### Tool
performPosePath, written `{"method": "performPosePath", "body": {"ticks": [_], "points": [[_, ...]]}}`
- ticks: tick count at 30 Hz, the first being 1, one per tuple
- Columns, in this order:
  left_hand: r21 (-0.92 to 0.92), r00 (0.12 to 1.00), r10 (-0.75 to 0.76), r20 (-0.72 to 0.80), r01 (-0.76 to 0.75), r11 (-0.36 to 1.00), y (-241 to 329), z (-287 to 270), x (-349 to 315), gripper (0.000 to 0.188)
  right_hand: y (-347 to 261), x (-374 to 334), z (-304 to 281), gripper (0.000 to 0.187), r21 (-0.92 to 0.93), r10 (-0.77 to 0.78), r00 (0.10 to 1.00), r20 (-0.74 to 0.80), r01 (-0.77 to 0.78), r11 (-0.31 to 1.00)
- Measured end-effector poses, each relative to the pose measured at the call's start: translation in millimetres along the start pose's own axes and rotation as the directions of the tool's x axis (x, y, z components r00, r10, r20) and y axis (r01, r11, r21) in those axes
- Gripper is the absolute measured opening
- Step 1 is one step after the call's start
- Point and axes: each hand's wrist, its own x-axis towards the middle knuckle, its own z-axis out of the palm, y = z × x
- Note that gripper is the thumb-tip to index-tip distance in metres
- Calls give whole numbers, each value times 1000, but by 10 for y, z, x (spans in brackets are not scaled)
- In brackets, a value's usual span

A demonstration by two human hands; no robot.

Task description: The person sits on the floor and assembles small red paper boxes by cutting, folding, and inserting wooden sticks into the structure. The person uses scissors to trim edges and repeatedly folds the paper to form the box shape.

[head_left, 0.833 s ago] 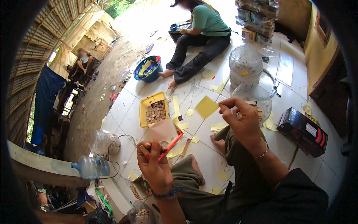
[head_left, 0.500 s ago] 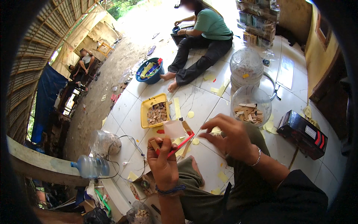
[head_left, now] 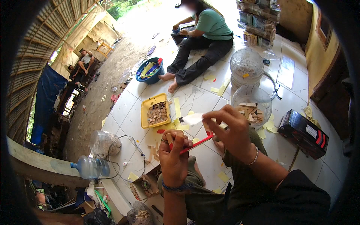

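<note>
My left hand (head_left: 174, 155) is closed round a small angled frame of light wood strips with a bright red edge (head_left: 198, 143). The frame juts out to the right, under my right hand (head_left: 232, 129). Thumb and fingers of that right hand pinch the corner of a thin white sheet (head_left: 192, 119), held above the frame and partly washed out by light. Beyond my hands, a yellow tray (head_left: 143, 118) holds many small wood blocks (head_left: 156, 113). Yellow paper scraps (head_left: 177, 108) lie on the tiles around it.
A cut clear plastic container (head_left: 262, 95) with wood strips stands at the right, near a black box (head_left: 304, 134). A blue basin (head_left: 152, 79) is beside a seated person (head_left: 212, 28). Clear and blue bottles (head_left: 92, 167) and a cable lie at the left.
My right hand has moved left and down and now pinches the white sheet, which has shifted right. My left hand has moved slightly right with the red-edged frame.
</note>
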Motion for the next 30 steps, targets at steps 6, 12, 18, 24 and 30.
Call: {"method": "performPosePath", "body": {"ticks": [6, 12, 18, 24, 30], "points": [[-476, 995, -90, 31, 94, 874, 179, -155, -10, 31, 137, 48, -55, 38, 446, 375, 901, 220, -435, 783], [-649, 975, -140, 172, 219, 729, 314, -279, -14, 41, 46, 114, -180, 62, 521, 292, 644, 707, -754, 400], [-804, 955, -136, 262, 294, 517, 344, -330, -15, 61, 74, 123, -124, 66, 530, 177, 522, 834, -848, 2], [-723, 953, -91, 289, 280, 631, 161, -196, 20, 108, 6, -26, 135, 62, 694, 298, 628, 719, -624, -359], [-386, 932, -108, 346, 246, 889, -126, 74, -21, 95, 2, -8, 173, 63, 850, 514, 681, 521, -467, -244]]}}
